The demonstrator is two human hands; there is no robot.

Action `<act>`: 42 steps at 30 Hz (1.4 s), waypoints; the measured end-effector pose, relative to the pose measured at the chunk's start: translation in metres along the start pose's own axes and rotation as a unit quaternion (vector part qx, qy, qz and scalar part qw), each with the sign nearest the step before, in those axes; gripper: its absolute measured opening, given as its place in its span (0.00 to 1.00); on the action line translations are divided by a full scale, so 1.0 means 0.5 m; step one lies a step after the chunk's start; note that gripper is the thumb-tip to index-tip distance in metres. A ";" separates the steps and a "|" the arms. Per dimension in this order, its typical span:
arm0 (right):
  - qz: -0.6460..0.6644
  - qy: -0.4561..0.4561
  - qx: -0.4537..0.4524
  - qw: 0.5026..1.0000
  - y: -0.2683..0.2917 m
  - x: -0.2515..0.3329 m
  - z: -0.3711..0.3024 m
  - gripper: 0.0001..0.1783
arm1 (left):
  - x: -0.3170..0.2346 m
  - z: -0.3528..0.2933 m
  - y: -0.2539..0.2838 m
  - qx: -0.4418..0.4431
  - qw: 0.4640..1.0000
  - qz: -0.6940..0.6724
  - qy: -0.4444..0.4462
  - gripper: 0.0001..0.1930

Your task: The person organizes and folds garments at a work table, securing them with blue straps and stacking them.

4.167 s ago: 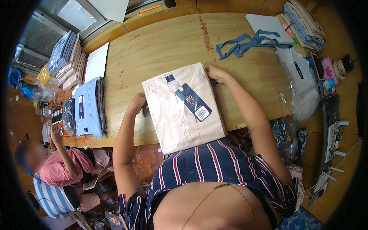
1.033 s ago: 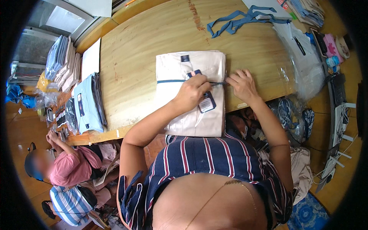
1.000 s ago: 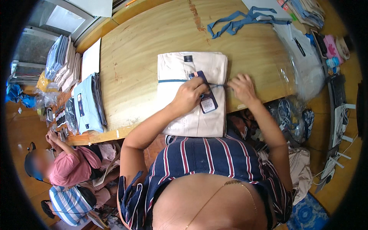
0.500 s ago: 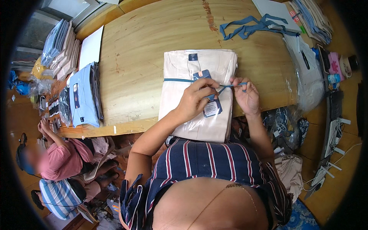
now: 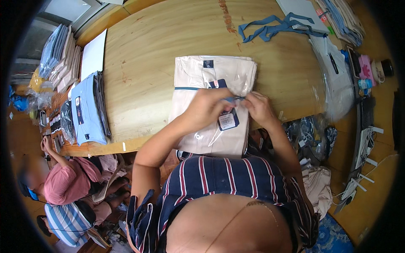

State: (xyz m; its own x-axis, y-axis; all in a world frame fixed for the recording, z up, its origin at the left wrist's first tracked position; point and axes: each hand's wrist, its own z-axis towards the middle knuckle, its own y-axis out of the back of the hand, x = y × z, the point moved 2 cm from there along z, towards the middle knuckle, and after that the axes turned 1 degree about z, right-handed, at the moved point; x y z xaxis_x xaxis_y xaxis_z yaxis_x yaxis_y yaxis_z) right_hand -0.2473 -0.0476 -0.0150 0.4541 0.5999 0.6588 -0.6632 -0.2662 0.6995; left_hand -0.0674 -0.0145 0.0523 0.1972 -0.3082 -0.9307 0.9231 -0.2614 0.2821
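Folded shirt (image 5: 211,139): overhangs the table's (image 5: 147,76) near edge, long axis near-to-far.
Blue band (image 5: 187,88): lies crosswise; I watch left hand (image 5: 209,107) and right hand (image 5: 260,109) (both blurred) pinch it, right of centre.

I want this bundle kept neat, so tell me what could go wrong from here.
The dark tag lies by the hands' work, so it might get caught or creased under the blue strip.
If the left hand or right hand loses its grip, the strip could slacken.
The beige garment bundle juts past the table edge, so a hard tug might tip it.
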 end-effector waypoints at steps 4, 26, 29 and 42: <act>0.057 0.046 -0.135 0.988 -0.085 -0.095 -0.046 0.09 | -0.047 0.098 -0.094 0.119 0.960 0.209 -0.143 0.07; 0.582 -0.285 -0.285 0.706 -0.022 -0.041 -0.002 0.10 | 0.061 0.086 -0.096 0.075 0.895 0.437 0.053 0.12; 0.443 -0.332 -0.249 0.795 -0.026 -0.050 -0.029 0.17 | 0.014 0.074 0.012 0.042 0.962 0.247 0.111 0.16; 0.383 -0.321 -0.100 0.860 -0.037 -0.020 -0.028 0.35 | 0.132 -0.184 0.245 -0.510 0.682 0.490 0.184 0.17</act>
State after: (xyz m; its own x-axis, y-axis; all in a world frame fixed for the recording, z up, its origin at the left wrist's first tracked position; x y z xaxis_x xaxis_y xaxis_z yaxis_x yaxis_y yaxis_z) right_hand -0.2480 -0.0381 -0.0383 0.0312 -0.2510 0.9675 -0.9743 -0.2236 -0.0266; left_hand 0.0893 0.0176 0.0042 0.7816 0.4215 -0.4597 0.0003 0.7368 0.6761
